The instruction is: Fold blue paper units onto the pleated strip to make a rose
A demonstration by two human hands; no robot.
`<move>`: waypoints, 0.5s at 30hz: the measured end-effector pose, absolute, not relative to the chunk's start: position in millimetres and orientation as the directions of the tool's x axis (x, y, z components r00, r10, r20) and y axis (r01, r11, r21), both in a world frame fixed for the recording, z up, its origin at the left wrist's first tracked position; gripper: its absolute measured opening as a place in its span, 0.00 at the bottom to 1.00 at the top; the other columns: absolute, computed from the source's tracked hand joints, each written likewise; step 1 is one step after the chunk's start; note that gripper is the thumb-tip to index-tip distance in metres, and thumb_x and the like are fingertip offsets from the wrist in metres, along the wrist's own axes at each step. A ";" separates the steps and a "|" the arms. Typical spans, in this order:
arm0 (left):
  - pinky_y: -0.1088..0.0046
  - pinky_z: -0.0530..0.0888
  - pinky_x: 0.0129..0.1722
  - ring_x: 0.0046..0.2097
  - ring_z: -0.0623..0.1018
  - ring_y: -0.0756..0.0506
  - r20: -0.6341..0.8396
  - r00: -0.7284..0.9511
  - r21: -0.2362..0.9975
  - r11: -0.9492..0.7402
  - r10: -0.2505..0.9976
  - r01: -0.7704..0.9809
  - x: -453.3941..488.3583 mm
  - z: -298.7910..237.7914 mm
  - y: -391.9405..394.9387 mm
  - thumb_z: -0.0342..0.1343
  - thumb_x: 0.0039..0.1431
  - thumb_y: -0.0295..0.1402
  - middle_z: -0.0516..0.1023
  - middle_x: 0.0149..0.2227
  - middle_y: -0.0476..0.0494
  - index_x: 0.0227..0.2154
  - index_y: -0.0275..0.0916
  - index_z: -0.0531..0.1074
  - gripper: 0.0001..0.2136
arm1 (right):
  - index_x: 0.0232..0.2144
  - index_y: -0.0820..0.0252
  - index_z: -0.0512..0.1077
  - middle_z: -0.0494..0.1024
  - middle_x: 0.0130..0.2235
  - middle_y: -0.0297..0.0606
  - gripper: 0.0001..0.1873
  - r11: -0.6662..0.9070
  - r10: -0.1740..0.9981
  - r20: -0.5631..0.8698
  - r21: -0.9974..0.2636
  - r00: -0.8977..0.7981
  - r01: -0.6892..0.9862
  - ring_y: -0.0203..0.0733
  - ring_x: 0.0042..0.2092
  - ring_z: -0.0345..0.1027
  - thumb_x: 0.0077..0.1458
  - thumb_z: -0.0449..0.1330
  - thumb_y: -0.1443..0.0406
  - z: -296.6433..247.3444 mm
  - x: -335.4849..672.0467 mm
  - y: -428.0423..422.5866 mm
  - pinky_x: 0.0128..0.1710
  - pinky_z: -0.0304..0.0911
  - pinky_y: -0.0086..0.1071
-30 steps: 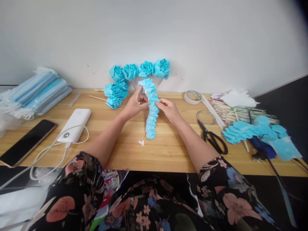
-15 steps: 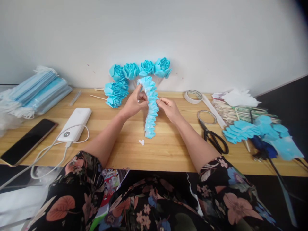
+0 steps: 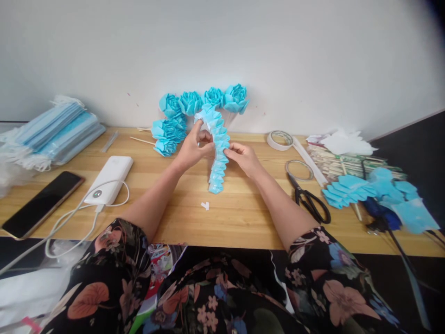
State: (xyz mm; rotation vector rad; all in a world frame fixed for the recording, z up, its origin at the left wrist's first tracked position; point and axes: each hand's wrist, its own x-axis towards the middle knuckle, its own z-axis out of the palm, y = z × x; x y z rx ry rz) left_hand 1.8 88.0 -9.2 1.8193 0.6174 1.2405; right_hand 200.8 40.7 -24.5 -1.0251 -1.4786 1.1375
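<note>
Held up over the middle of the table is a long strip of folded light-blue petals (image 3: 219, 153), overlapping in a row and curving at the top. My left hand (image 3: 194, 147) grips it along its left side, thumb near the upper end and fingers partly behind it. On its right edge, about halfway down, my right hand (image 3: 243, 157) pinches a petal between thumb and fingers. Behind the strip, several finished blue flowers (image 3: 190, 102) stand or lean by the wall. A small white scrap (image 3: 205, 206) lies on the wood below the strip.
On the left are stacked face masks (image 3: 62, 132), a power bank (image 3: 110, 178) with its cable, and a phone (image 3: 42, 204). On the right lie a tape roll (image 3: 280, 147), black scissors (image 3: 309, 199), wooden sticks (image 3: 333, 162) and more blue petals (image 3: 351, 188).
The strip has shifted slightly up, its lower end rising and its top bending more to the left. My right hand has slid slightly lower along the strip's edge.
</note>
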 end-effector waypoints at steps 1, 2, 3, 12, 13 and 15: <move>0.67 0.71 0.43 0.37 0.76 0.47 0.514 0.395 0.839 -0.542 0.762 -0.046 1.6 -8.2 87.0 0.64 0.54 0.35 0.75 0.34 0.50 0.57 0.41 0.62 0.29 | 0.26 0.57 0.72 0.73 0.28 0.30 0.16 0.212 0.965 0.199 -0.975 -0.168 0.060 0.36 0.32 0.63 0.50 0.66 0.51 -24.8 200.9 41.1 0.37 0.60 0.32; 0.66 0.71 0.45 0.39 0.77 0.46 0.516 0.400 0.836 -0.548 0.758 -0.040 1.3 -7.1 86.0 0.64 0.55 0.36 0.75 0.35 0.48 0.57 0.42 0.62 0.28 | 0.27 0.57 0.72 0.73 0.28 0.30 0.16 0.215 0.965 0.202 -0.975 -0.165 0.060 0.36 0.32 0.63 0.50 0.66 0.51 -25.0 201.0 41.4 0.37 0.60 0.32; 0.64 0.71 0.47 0.41 0.77 0.44 0.517 0.408 0.833 -0.552 0.753 -0.036 0.9 -6.0 85.0 0.64 0.55 0.38 0.76 0.37 0.47 0.57 0.42 0.62 0.28 | 0.27 0.57 0.73 0.73 0.28 0.30 0.17 0.217 0.965 0.205 -0.974 -0.162 0.059 0.36 0.32 0.63 0.50 0.66 0.51 -25.0 201.0 41.7 0.37 0.60 0.32; 0.63 0.70 0.48 0.41 0.78 0.42 0.550 0.446 0.714 -0.675 0.706 0.189 -3.3 -0.2 78.6 0.61 0.55 0.36 0.78 0.38 0.44 0.55 0.38 0.65 0.25 | 0.26 0.57 0.72 0.70 0.26 0.29 0.17 0.227 0.966 0.220 -0.973 -0.136 0.035 0.35 0.30 0.60 0.48 0.67 0.51 -20.9 200.2 40.7 0.34 0.57 0.32; 0.63 0.69 0.48 0.42 0.78 0.41 0.563 0.460 0.677 -0.703 0.686 0.219 -4.6 1.8 77.5 0.60 0.56 0.35 0.79 0.38 0.44 0.52 0.38 0.67 0.21 | 0.25 0.57 0.72 0.70 0.26 0.29 0.17 0.221 0.968 0.216 -0.975 -0.130 0.029 0.35 0.30 0.60 0.47 0.67 0.51 -20.3 200.4 40.6 0.34 0.57 0.32; 0.61 0.68 0.50 0.45 0.77 0.40 0.592 0.490 0.593 -0.758 0.640 0.273 -7.4 7.3 75.1 0.57 0.58 0.34 0.79 0.40 0.42 0.47 0.38 0.70 0.15 | 0.25 0.57 0.71 0.70 0.26 0.29 0.16 0.186 0.975 0.186 -0.982 -0.119 -0.013 0.35 0.30 0.61 0.47 0.67 0.52 -18.6 201.7 40.5 0.34 0.58 0.32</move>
